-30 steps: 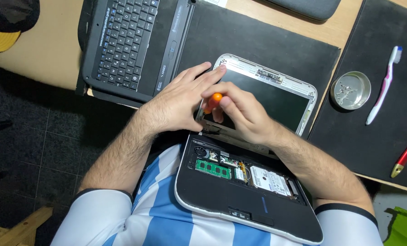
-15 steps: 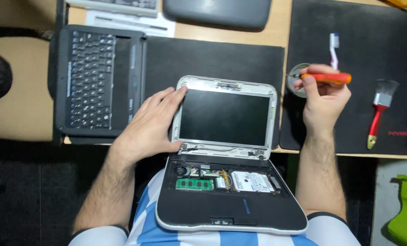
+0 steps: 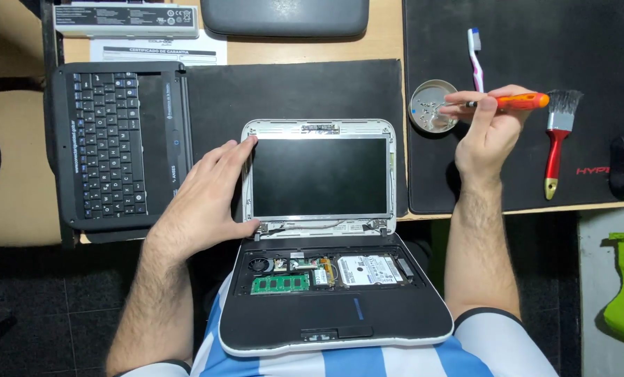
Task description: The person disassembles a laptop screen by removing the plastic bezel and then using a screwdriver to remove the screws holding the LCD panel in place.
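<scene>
1. Far left on the desk: detached black keyboard panel (image 3: pixel 113 143), keys up, well apart from the work.
2. Left hand (image 3: pixel 203 202) laid flat, fingers spread and holding nothing, palm on the black mat (image 3: pixel 291 91), fingertips against the left edge of the small laptop's bare screen panel (image 3: pixel 319 178); forearm angled up from the lower left.
3. Centre: opened laptop base (image 3: pixel 336 300) on the lap, green memory module (image 3: pixel 279 283) and hard drive (image 3: pixel 368 269) exposed, screen tilted back onto the desk edge.
4. Right hand (image 3: pixel 490 132) raised over the second mat, thumb and fingers pinched on an orange-handled screwdriver (image 3: pixel 511 102), tip pointing left above the round metal screw dish (image 3: pixel 434 105); wrist bent, forearm near vertical.
5. Best practice, by judgement: tip kept low over the dish so that any screw drops inside, screen steadied meanwhile.
6. Right of the dish: toothbrush (image 3: pixel 476 52), red-handled brush (image 3: pixel 558 136).
</scene>
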